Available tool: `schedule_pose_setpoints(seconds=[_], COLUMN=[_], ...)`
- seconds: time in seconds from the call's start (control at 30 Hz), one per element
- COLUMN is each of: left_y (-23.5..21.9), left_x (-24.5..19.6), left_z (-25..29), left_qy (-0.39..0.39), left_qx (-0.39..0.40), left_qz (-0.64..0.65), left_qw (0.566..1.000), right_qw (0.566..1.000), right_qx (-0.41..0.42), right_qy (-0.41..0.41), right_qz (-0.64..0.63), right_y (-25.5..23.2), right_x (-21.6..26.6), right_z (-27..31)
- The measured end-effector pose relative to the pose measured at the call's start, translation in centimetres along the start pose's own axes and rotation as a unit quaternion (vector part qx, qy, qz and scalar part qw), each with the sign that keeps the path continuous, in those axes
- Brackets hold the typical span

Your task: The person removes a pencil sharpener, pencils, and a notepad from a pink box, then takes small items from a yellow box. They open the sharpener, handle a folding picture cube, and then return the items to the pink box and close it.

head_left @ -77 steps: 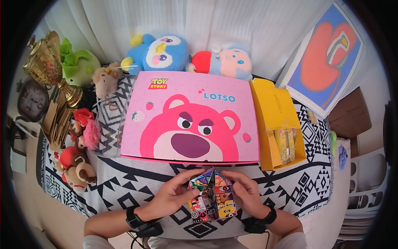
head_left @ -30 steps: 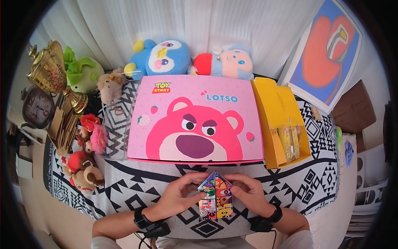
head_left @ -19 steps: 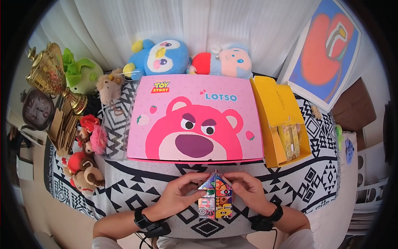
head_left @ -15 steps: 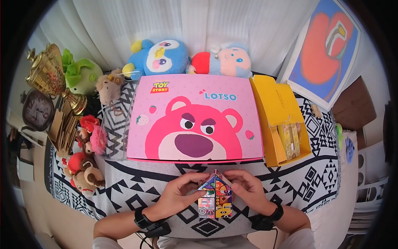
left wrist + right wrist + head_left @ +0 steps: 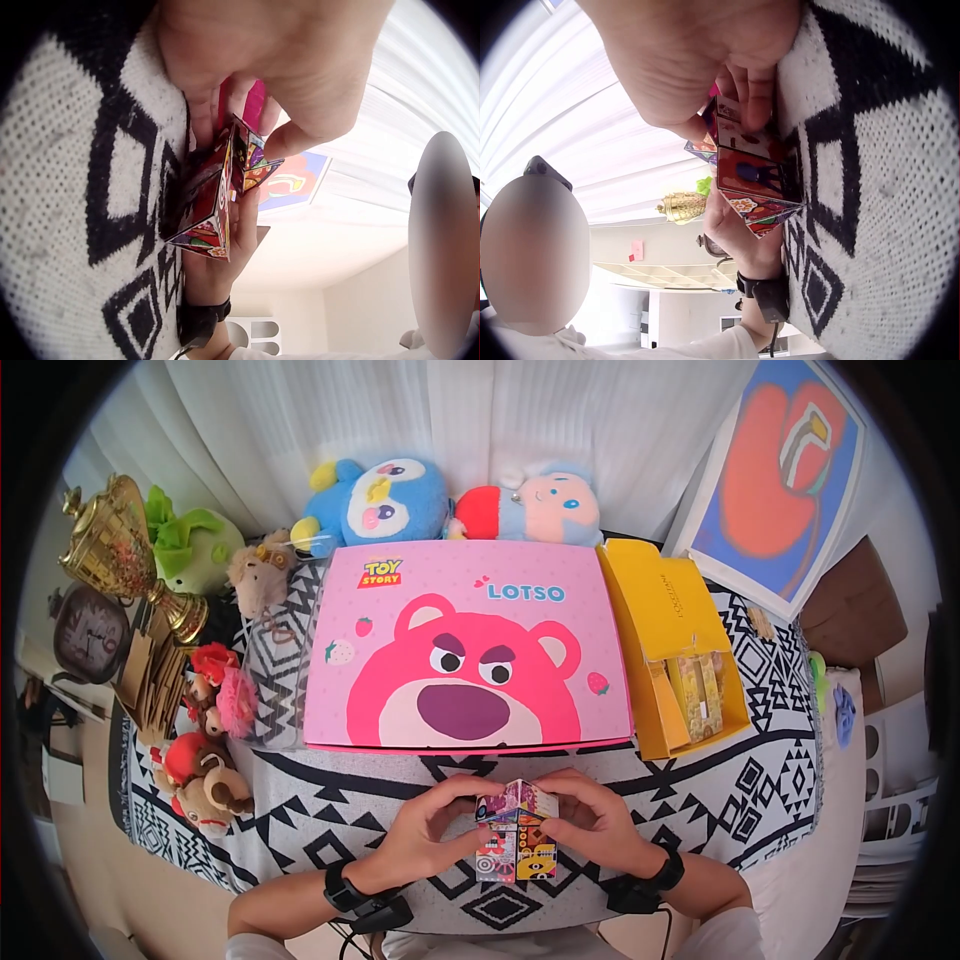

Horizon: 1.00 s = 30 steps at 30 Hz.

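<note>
Gripping a patterned block [image 5: 535, 858] from both sides: left hand [image 5: 418, 840], right hand [image 5: 603, 832] | hands apart, thumbs nearer the wearer, probably so each side stays steady | block at the patterned cloth [image 5: 300, 800], contact unclear, this side of the pink box [image 5: 465, 710]

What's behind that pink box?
Behind the pink box are a blue plush and a red-and-blue plush, with a white curtain farther back. Anything lower down there is hidden by the box.
</note>
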<state>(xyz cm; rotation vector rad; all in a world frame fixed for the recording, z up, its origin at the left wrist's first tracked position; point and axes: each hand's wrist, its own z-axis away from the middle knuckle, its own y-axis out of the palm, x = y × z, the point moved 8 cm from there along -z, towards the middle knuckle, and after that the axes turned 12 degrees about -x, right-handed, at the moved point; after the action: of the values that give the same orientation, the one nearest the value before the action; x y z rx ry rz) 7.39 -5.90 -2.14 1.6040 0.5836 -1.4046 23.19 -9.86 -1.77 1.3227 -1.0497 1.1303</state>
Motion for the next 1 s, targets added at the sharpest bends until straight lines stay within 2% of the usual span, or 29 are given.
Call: schedule_pose_setpoints(seconds=[0.1,0.33,0.4,0.53,0.63,0.7,0.8,0.93,1.0], left_y=[0.10,-0.04,-0.21,-0.39,-0.31,0.00,-0.21,-0.01,0.28], left_x=[-0.14,0.01,0.28,0.40,0.11,0.13,-0.01,-0.12,-0.21], left_z=[-0.12,-0.32,-0.36,-0.37,-0.33,-0.31,-0.38,-0.33,-0.16], left_qy=[0.019,0.005,0.009,0.008,0.019,0.005,-0.024,-0.013,-0.014], left_qx=[0.007,-0.008,-0.017,-0.020,-0.013,0.005,0.010,0.042,0.053], left_qz=[0.005,0.029,0.024,0.007,-0.003,0.027,0.085,0.099,0.119], left_qw=[1.000,1.000,1.000,1.000,1.000,1.000,0.996,0.994,0.991], right_qw=[0.999,0.997,0.999,0.999,0.999,0.996,0.997,0.998,0.998], right_qx=[-0.005,0.013,0.012,0.026,0.048,0.065,0.056,0.036,0.024], right_qy=[-0.025,-0.040,-0.019,0.007,-0.006,-0.033,-0.029,-0.046,0.045], right_qz=[0.034,0.071,0.030,0.042,0.015,0.050,0.038,0.005,-0.025], right_y=[0.08,0.00,0.03,-0.07,0.07,0.23,0.08,0.09,0.29], right_x=[0.52,0.46,0.20,0.00,0.28,0.58,0.58,0.93,0.10], right_z=[-0.24,-0.30,-0.26,-0.25,-0.34,-0.36,-0.43,-0.36,-0.13])
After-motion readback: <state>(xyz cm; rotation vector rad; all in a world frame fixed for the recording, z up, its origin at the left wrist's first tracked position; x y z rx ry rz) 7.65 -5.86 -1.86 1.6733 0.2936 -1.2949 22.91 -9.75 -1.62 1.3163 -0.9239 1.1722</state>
